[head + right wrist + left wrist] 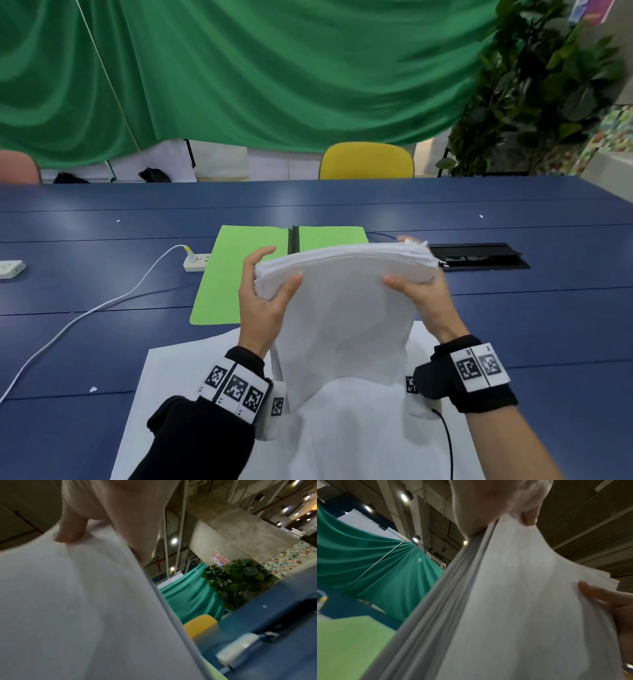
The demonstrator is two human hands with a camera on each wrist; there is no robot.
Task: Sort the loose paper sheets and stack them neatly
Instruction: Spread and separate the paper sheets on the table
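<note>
Office or studio meeting space: long blue surface (102, 260) with power strip (197, 261), cable hatch (479, 257), yellow chair (366, 161), green backdrop cloth (239, 68), potted plant (534, 89), exposed concrete ceiling (231, 527).

Both hands (342, 301) raised, fingers apparently curled.
</note>
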